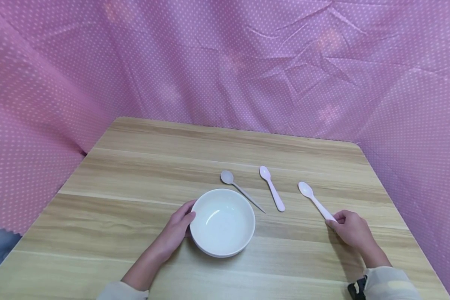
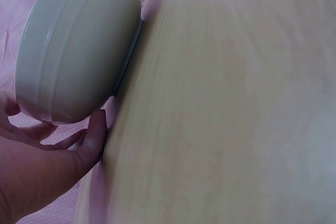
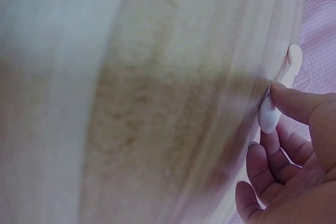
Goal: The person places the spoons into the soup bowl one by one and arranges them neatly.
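My left hand [image 1: 176, 229] grips the left side of a round white bowl [image 1: 223, 223], thumb at its rim. From the left wrist view, the bowl [image 2: 79, 45] is seen side-on, with fingers [image 2: 94, 135] against its lower side. My right hand [image 1: 352, 231] pinches the handle end of a white spoon [image 1: 316, 202], whose head points away to the left. Close up, the handle [image 3: 269, 114] shows between thumb and fingers in the right wrist view; its other fingers are curled.
A pale pink spoon [image 1: 273, 189] lies between the bowl and the held spoon. Just behind the bowl is a grey spoon [image 1: 243, 191] with a thin tapering handle. The wooden table [image 1: 135, 175] is bordered by a pink dotted cloth [image 1: 210, 62].
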`<state>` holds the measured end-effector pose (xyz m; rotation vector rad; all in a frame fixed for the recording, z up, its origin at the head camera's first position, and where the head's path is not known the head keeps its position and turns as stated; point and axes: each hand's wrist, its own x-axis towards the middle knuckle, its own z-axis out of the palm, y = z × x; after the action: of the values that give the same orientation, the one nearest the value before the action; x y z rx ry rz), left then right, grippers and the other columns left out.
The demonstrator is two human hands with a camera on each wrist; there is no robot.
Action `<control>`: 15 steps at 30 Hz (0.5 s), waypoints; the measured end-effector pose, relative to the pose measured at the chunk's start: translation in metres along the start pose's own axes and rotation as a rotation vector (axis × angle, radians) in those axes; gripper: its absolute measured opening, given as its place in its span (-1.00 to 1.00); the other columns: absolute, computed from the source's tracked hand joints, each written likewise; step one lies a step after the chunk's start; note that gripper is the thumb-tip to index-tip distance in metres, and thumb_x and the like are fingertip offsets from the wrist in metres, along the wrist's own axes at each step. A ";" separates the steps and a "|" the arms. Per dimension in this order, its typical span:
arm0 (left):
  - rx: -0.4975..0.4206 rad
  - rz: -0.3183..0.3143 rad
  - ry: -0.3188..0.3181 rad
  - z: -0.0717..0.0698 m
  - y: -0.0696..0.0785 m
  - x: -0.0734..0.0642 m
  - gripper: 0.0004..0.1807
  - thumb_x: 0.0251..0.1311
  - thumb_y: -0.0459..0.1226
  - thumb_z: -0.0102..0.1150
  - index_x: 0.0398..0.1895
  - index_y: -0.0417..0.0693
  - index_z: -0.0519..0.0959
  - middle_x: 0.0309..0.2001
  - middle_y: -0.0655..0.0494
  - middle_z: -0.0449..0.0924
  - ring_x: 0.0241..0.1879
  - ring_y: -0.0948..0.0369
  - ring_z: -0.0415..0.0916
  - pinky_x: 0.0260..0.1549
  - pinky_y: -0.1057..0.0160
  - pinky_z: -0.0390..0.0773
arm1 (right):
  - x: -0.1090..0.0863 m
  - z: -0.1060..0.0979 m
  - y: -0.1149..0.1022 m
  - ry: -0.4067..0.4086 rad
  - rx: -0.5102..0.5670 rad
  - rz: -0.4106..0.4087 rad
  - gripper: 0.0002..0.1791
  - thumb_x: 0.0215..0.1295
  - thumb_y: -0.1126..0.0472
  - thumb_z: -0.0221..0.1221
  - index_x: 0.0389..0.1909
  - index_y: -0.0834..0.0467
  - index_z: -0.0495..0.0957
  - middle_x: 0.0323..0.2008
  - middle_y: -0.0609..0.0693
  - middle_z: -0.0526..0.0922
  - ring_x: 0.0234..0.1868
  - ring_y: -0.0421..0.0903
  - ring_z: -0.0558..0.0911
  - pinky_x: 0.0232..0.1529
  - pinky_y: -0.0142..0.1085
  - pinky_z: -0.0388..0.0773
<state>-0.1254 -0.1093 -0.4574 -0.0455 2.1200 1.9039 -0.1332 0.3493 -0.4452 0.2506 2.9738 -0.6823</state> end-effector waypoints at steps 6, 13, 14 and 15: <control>-0.004 0.012 -0.002 0.001 0.003 -0.001 -0.53 0.43 -0.20 -0.27 0.38 -0.02 0.21 0.31 -0.04 0.29 0.11 0.07 0.43 -0.05 0.15 0.54 | 0.002 0.000 0.001 -0.015 0.005 0.004 -0.69 0.18 0.10 0.23 -0.32 0.31 0.53 -0.46 0.06 0.60 -0.47 -0.12 0.47 -0.45 -0.31 0.36; -0.003 0.004 -0.001 0.001 0.006 -0.003 -0.53 0.43 -0.20 -0.27 0.37 0.00 0.22 0.31 -0.02 0.30 0.11 0.09 0.43 -0.04 0.16 0.54 | 0.004 -0.003 0.001 -0.035 0.006 0.010 -0.69 0.19 0.09 0.23 -0.32 0.31 0.52 -0.46 0.04 0.59 -0.47 -0.12 0.47 -0.46 -0.31 0.36; -0.002 0.004 -0.002 0.001 0.006 -0.003 -0.53 0.43 -0.20 -0.27 0.37 0.00 0.22 0.31 -0.01 0.30 0.11 0.09 0.43 -0.04 0.16 0.54 | 0.004 -0.003 0.000 -0.041 0.008 0.012 -0.69 0.19 0.10 0.23 -0.32 0.31 0.51 -0.47 0.04 0.58 -0.47 -0.12 0.47 -0.46 -0.31 0.36; -0.002 0.003 -0.003 0.001 0.007 -0.003 -0.53 0.43 -0.20 -0.27 0.37 0.01 0.22 0.31 -0.01 0.30 0.11 0.09 0.42 -0.04 0.16 0.54 | 0.003 -0.003 0.000 -0.046 0.010 0.014 -0.69 0.20 0.10 0.23 -0.32 0.31 0.51 -0.47 0.04 0.57 -0.47 -0.11 0.46 -0.47 -0.30 0.35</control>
<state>-0.1239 -0.1084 -0.4503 -0.0398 2.1174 1.9072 -0.1366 0.3513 -0.4425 0.2533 2.9233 -0.6922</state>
